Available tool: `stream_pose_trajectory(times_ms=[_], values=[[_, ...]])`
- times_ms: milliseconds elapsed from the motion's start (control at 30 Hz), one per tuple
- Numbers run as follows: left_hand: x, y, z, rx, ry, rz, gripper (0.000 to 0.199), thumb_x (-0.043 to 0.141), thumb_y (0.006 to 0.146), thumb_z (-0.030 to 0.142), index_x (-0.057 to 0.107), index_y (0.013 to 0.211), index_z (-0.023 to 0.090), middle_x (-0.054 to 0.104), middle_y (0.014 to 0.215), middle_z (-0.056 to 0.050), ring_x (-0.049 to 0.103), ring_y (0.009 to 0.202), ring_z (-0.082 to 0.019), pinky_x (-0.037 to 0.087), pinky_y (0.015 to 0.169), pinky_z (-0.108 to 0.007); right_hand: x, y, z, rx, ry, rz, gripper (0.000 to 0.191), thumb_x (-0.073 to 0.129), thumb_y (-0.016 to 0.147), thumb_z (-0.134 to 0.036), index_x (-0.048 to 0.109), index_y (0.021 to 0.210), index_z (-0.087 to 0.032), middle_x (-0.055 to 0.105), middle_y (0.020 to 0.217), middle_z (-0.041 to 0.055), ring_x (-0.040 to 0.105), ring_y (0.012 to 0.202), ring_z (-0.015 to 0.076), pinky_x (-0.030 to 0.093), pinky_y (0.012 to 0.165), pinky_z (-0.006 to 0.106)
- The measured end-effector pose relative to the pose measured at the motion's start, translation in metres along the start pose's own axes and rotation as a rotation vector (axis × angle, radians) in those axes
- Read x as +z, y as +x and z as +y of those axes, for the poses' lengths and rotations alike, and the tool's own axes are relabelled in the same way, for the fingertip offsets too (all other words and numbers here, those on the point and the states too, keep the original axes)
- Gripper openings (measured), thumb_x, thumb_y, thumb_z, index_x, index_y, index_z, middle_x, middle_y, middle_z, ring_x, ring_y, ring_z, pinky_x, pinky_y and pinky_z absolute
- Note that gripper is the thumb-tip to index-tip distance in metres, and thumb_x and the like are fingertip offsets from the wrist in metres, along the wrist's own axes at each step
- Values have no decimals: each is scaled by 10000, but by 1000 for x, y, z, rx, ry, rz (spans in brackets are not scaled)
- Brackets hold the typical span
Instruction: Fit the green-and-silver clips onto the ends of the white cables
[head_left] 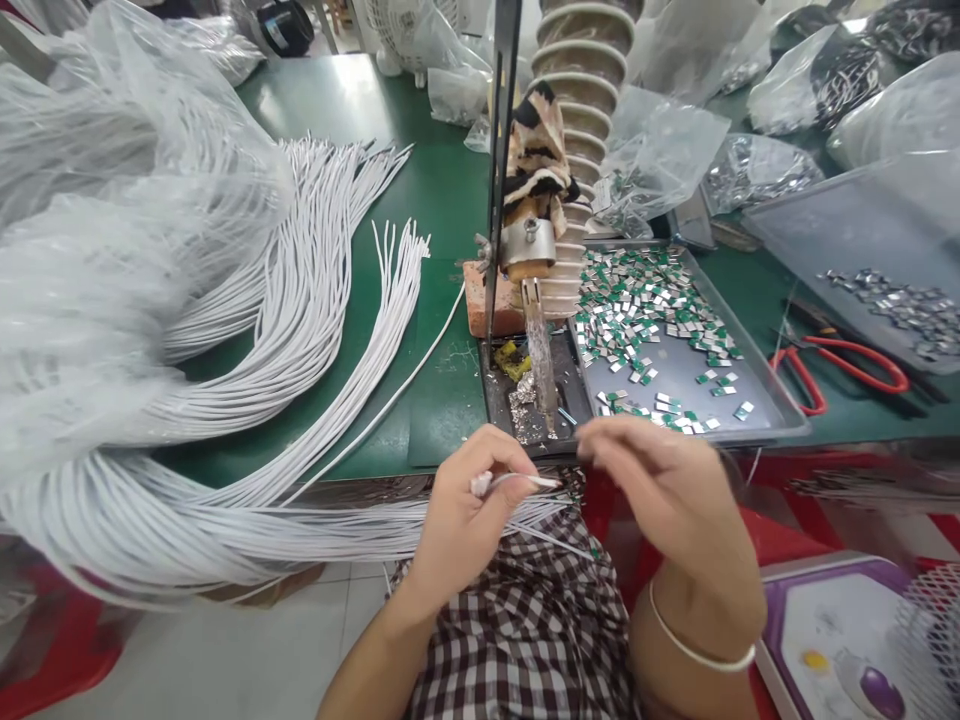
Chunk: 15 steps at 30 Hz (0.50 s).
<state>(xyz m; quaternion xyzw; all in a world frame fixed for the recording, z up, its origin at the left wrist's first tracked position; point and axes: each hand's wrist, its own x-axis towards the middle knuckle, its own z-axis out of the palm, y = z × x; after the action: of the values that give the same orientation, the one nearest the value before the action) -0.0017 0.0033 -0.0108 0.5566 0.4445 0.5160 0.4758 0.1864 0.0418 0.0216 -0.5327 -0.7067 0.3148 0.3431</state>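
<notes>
Below the iron, left hand (465, 510) pinches a cable (525, 481) — right hand (660, 480) pinched, contents hidden.

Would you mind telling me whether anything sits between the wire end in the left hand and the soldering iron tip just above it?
Nothing visible does. The left hand pinches the white wire with its end pointing right, just below the soldering iron tip. The right hand is beside it, not across the gap.

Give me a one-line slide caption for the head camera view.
Left hand pinches a white cable beside the right hand, below a soldering iron and tray of small chips.
</notes>
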Motion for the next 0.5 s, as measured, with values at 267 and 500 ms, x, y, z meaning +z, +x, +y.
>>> stream_pose_trajectory(times_ms=[267, 500], values=[[2, 4, -3, -47, -87, 1, 172, 593, 952, 291, 706, 886, 179, 672, 984, -80, 601, 901, -176, 444, 773, -262, -10, 43, 44, 62, -576, 222, 151, 595, 810, -174, 692, 695, -172, 706, 770, 94, 635, 766, 256, 446, 670, 361], [9, 15, 12, -188, -90, 125, 150, 635, 880, 192, 678, 743, 150, 764, 952, -86, 670, 815, -163, 501, 725, -250, 22, -1, -1, -60, 105, 247, 102, 647, 877, -235, 736, 920, -216, 706, 679, -16, 614, 524, 110, 513, 526, 233]])
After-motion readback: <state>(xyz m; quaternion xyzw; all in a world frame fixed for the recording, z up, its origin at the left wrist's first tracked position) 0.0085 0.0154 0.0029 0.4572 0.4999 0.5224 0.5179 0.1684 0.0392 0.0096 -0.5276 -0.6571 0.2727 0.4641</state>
